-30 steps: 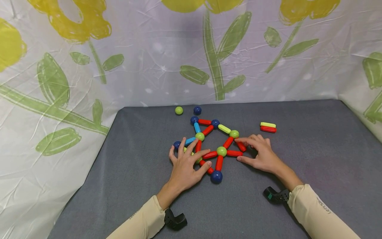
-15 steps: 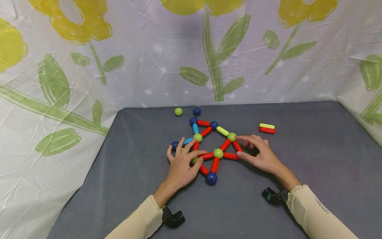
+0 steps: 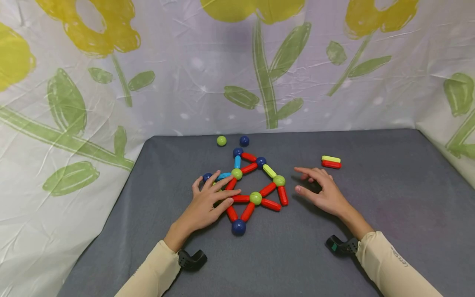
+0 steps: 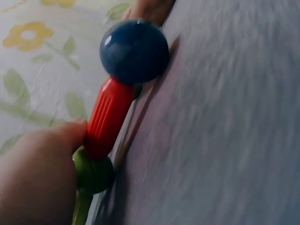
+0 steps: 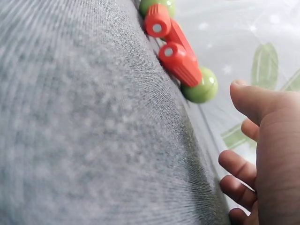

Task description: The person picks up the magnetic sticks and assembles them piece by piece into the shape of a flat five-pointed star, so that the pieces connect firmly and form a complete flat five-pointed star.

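Observation:
On the grey table lies a flat magnetic rod-and-ball structure of red, yellow and light blue rods joined by green and dark blue balls. My left hand rests on its left part with fingers spread, hiding some pieces. In the left wrist view, the thumb touches a red rod beside a green ball; a blue ball caps the rod. Right of the structure, my right hand hovers apart with loosely bent fingers, holding nothing. Two red rods with free ends point toward it.
A loose green ball and a loose blue ball lie near the table's back edge. Right of them, a yellow rod and a red rod lie side by side. A flower-printed cloth hangs behind.
My left hand has slid left and the structure has shifted and turned with it. The right hand has stayed nearly in place, so the free red rods now lie away from its fingertips.

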`<control>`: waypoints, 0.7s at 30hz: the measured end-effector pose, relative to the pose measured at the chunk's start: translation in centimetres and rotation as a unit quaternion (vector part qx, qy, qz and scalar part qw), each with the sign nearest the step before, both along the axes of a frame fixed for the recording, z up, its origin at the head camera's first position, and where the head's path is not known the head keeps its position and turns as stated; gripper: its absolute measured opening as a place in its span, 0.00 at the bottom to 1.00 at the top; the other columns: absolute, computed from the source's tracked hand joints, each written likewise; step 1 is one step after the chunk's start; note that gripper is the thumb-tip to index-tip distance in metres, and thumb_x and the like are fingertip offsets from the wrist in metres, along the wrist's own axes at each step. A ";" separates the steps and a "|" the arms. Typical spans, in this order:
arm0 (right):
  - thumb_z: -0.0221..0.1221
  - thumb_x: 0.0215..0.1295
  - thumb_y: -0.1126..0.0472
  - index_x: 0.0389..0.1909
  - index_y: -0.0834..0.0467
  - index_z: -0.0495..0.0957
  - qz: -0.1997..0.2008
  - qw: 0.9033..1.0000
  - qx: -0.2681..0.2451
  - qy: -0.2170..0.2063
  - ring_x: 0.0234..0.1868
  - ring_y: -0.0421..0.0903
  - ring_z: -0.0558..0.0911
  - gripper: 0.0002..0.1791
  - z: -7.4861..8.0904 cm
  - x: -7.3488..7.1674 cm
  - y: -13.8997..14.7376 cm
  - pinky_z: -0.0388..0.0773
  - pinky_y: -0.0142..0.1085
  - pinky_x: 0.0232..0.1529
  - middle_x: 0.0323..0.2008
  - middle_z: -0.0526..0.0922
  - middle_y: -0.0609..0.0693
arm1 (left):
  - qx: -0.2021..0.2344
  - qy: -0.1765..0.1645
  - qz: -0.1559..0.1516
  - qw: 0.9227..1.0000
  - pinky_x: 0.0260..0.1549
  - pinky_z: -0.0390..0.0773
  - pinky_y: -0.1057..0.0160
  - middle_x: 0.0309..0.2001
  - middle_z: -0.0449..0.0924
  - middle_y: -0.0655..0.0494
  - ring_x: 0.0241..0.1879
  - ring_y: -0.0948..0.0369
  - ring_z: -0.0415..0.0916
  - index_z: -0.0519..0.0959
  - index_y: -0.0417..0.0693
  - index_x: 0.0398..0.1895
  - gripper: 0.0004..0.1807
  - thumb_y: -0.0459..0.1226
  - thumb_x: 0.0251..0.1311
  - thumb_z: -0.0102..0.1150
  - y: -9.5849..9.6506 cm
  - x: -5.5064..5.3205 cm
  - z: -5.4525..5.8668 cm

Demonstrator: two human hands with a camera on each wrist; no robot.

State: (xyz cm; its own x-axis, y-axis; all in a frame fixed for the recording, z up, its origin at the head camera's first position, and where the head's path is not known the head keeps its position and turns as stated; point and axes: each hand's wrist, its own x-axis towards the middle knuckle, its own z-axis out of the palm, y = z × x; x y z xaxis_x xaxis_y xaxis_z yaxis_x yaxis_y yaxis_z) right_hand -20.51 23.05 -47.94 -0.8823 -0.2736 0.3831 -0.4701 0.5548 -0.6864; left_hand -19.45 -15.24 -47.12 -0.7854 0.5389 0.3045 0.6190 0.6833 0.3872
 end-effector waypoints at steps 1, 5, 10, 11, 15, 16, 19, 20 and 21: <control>0.70 0.63 0.57 0.66 0.53 0.77 0.000 1.000 0.001 -0.001 0.45 0.45 0.71 0.30 0.0 -0.1 -0.1 0.55 0.41 0.46 0.46 0.82 0.52 | 0.002 0.004 -0.001 1.000 0.68 0.35 0.28 0.77 0.65 0.60 0.80 0.46 0.49 0.81 0.70 0.62 0.18 0.53 0.75 0.51 -0.4 -0.1 0.1; 0.70 0.63 0.57 0.67 0.54 0.76 0.002 1.000 0.003 -0.008 0.46 0.45 0.72 0.30 0.2 -0.6 -0.3 0.56 0.42 0.47 0.48 0.83 0.53 | 0.011 0.025 0.007 1.000 0.68 0.38 0.28 0.72 0.73 0.59 0.77 0.47 0.56 0.82 0.67 0.61 0.18 0.50 0.71 0.58 -1.9 -0.3 0.6; 0.69 0.64 0.55 0.68 0.53 0.76 0.002 1.000 0.012 -0.017 0.47 0.46 0.70 0.30 0.2 -1.7 -1.0 0.56 0.43 0.48 0.51 0.82 0.52 | 0.010 0.025 0.026 0.999 0.68 0.43 0.30 0.69 0.77 0.60 0.74 0.48 0.61 0.83 0.65 0.61 0.20 0.50 0.67 0.63 -3.6 -0.5 0.7; 0.69 0.64 0.54 0.68 0.52 0.76 0.001 1.000 0.016 -0.018 0.47 0.46 0.70 0.30 0.1 -2.0 -1.2 0.56 0.43 0.48 0.52 0.82 0.52 | 0.010 0.024 0.028 0.999 0.68 0.44 0.31 0.68 0.77 0.60 0.74 0.49 0.61 0.83 0.65 0.60 0.20 0.51 0.66 0.63 -3.8 -0.5 0.7; 0.68 0.65 0.53 0.68 0.52 0.76 -0.004 0.999 0.029 -0.016 0.46 0.47 0.69 0.30 0.1 -3.4 -2.5 0.55 0.43 0.47 0.53 0.82 0.53 | 0.016 0.035 0.029 0.999 0.67 0.47 0.31 0.66 0.79 0.59 0.72 0.48 0.64 0.86 0.63 0.56 0.17 0.50 0.64 0.65 -4.8 -0.8 0.5; 0.68 0.65 0.52 0.68 0.51 0.76 -0.005 0.999 0.034 -0.016 0.46 0.47 0.68 0.30 0.1 -3.8 -2.9 0.54 0.43 0.47 0.54 0.82 0.52 | 0.019 0.039 0.029 0.999 0.67 0.47 0.31 0.66 0.79 0.59 0.71 0.48 0.64 0.87 0.63 0.55 0.17 0.49 0.64 0.65 -4.9 -0.8 0.5; 0.68 0.65 0.51 0.68 0.50 0.76 -0.006 0.999 0.045 -0.018 0.46 0.49 0.68 0.30 0.2 -5.0 -4.3 0.54 0.43 0.47 0.55 0.82 0.53 | 0.032 0.050 0.030 0.998 0.67 0.47 0.31 0.66 0.79 0.57 0.71 0.46 0.64 0.87 0.61 0.54 0.17 0.47 0.63 0.66 -5.4 -1.0 0.2; 0.68 0.65 0.50 0.68 0.50 0.76 -0.007 0.999 0.050 -0.018 0.47 0.49 0.68 0.30 0.3 -5.4 -4.8 0.54 0.43 0.48 0.55 0.82 0.53 | 0.037 0.053 0.030 0.998 0.67 0.47 0.31 0.67 0.78 0.56 0.71 0.45 0.64 0.86 0.61 0.55 0.18 0.47 0.62 0.66 -5.5 -1.0 0.1; 0.68 0.65 0.49 0.68 0.50 0.76 -0.007 0.998 0.054 -0.017 0.47 0.50 0.68 0.30 0.3 -5.7 -5.3 0.54 0.44 0.48 0.56 0.82 0.53 | 0.040 0.055 0.031 0.997 0.67 0.47 0.31 0.68 0.77 0.56 0.72 0.45 0.63 0.86 0.61 0.57 0.19 0.46 0.62 0.66 -5.6 -1.0 0.0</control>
